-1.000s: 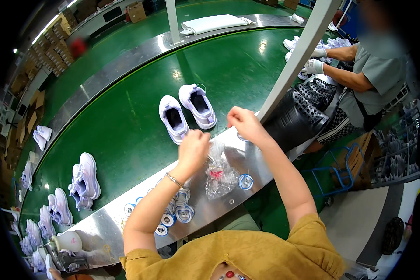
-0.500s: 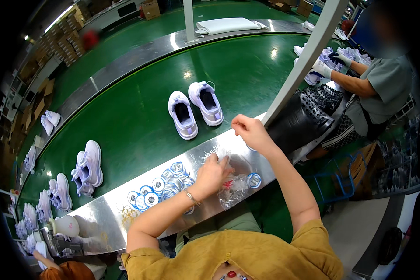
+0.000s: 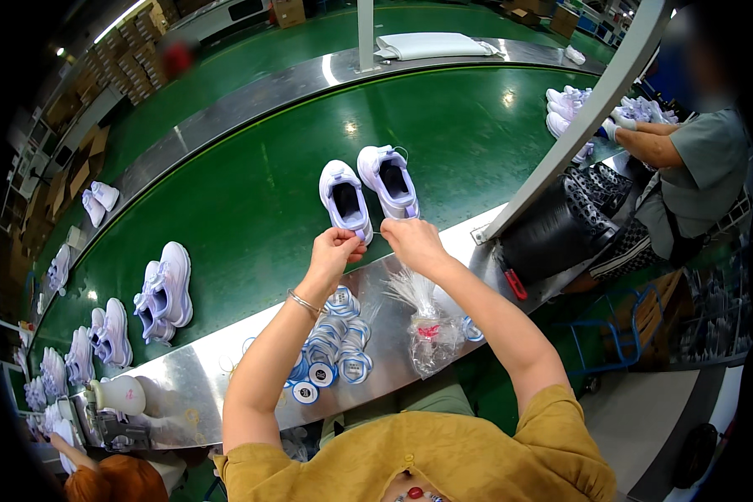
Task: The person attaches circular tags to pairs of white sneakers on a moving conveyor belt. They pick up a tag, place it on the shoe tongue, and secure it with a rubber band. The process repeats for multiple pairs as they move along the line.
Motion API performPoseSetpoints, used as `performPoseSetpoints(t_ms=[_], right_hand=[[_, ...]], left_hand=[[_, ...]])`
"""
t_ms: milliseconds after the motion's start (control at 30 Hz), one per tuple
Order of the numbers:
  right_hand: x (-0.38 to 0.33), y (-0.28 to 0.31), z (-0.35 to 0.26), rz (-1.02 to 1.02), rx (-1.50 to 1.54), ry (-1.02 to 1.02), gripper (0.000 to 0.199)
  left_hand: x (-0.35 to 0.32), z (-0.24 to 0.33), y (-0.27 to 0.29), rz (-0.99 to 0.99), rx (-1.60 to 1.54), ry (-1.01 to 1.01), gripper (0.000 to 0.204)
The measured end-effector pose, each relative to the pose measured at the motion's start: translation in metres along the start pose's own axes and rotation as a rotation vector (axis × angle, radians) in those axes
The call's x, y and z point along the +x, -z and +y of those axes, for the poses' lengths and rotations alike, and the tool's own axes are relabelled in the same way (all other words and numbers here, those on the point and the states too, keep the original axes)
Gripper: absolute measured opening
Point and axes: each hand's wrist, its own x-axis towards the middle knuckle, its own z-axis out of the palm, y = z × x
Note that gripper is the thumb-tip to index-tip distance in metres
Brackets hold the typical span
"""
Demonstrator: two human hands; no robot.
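A pair of white-and-lilac sneakers stands on the green belt, heels toward me: a left sneaker [image 3: 343,194] and a right sneaker [image 3: 390,180]. My left hand [image 3: 333,254] is closed in a pinch at the left sneaker's heel. Facing it, my right hand [image 3: 416,244] pinches just behind the right sneaker. A thin pale plastic strand [image 3: 376,233] runs between the fingertips; its ends are hidden. Below my right hand, a bundle of white plastic strands [image 3: 414,293] pokes out of a clear plastic bag [image 3: 433,343]. Round blue-and-white tags [image 3: 326,339] lie heaped beside my left forearm.
More sneakers [image 3: 166,289] line the belt at left. A grey post [image 3: 590,117] rises from the metal ledge [image 3: 217,343] at right, near a red-handled tool [image 3: 516,284]. Beyond it a co-worker [image 3: 690,151] handles shoes. A white spool-like container [image 3: 121,395] stands at lower left.
My left hand has left the strand bundle and come up to the left sneaker's heel. My right hand has moved left toward it. The whole view has shifted slightly.
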Motion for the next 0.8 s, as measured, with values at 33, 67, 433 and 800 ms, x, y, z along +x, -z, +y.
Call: performPoseSetpoints(t_ms=[33, 67, 433, 800], right_hand=[[0.001, -0.002, 0.001, 0.003, -0.01, 0.003, 0.013], [0.001, -0.002, 0.002, 0.003, -0.005, 0.017, 0.013], [0.015, -0.024, -0.007, -0.043, 0.059, 0.144, 0.014], [0.012, 0.009, -0.01, -0.412, 0.967, -0.222, 0.019]], left_hand=[[0.004, -0.003, 0.003, 0.0, -0.034, 0.004, 0.013], [0.004, -0.004, 0.005, -0.007, -0.054, 0.016, 0.013], [0.005, 0.003, 0.01, -0.027, -0.021, 0.053, 0.01], [-0.012, 0.02, 0.031, 0.106, 0.069, -0.162, 0.007]])
